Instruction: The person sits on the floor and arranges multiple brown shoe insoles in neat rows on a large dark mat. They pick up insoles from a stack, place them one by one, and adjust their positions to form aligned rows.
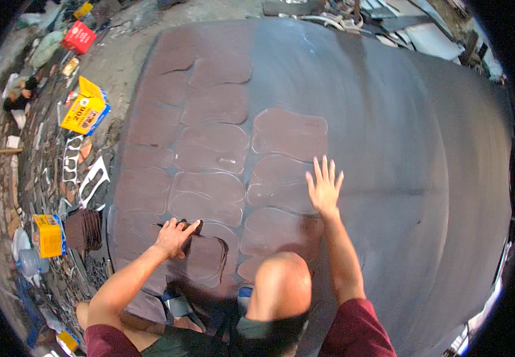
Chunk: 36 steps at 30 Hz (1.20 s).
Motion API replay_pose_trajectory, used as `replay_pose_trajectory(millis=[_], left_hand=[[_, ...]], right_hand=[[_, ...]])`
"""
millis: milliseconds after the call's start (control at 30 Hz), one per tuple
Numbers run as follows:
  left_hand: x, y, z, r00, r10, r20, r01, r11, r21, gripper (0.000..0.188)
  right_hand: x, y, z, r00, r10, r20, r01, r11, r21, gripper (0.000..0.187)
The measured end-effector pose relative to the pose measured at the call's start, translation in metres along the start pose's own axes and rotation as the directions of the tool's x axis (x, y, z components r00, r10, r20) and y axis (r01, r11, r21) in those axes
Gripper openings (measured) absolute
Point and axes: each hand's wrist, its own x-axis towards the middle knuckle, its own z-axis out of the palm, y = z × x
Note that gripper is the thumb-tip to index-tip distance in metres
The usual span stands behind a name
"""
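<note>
Across a large dark grey sheet [382, 149] lie brown sole-shaped pieces in rows, flat and close together. My right hand [324, 189] is open, its fingers stretched out at the right edge of a brown piece [278, 178] in the right-hand row. My left hand [174, 239] is closed, fingers bent over something dark that they partly hide. Just right of it lies a brown sole-shaped piece [207, 259] with a thick dark right edge; whether the fingers grip this piece is unclear.
My bent knee [281, 285] rises between my arms. Along the left side stand yellow-and-blue boxes [85, 112], a red box [79, 37], a stack of brown pieces [85, 230] and a clear bluish jug [31, 262] among scraps. More scrap sheets [427, 40] are heaped at the far right.
</note>
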Motion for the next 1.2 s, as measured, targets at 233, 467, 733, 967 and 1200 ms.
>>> replay_pose_trajectory(millis=[233,467,733,967,1200], left_hand=[[-0.02,-0.063,-0.085,0.911,0.253,0.324,-0.181,0.954,-0.237,0.047],[-0.112,-0.109,-0.287,0.919,-0.371,-0.136,0.128,0.605,-0.786,0.031],[0.032,-0.112,-0.237,0.841,-0.531,0.108,0.047,-0.128,-0.991,0.074],[0.21,-0.203,-0.151,0.449,-0.875,-0.183,0.271,0.328,-0.905,0.059],[0.284,-0.197,-0.108,0.16,-0.969,-0.185,0.366,0.233,-0.901,0.048]], right_hand=[[-0.097,0.017,-0.007,0.991,0.119,-0.057,-0.12,0.993,-0.01,0.06],[-0.09,0.02,-0.01,0.99,0.137,-0.038,-0.134,0.989,0.06,0.058],[-0.087,0.025,-0.01,0.993,0.108,-0.041,-0.108,0.994,-0.013,0.063],[-0.093,0.024,-0.009,0.986,0.114,0.119,-0.102,0.99,-0.101,0.065],[-0.049,0.0,-0.052,0.885,0.359,0.298,-0.371,0.928,-0.015,0.056]])
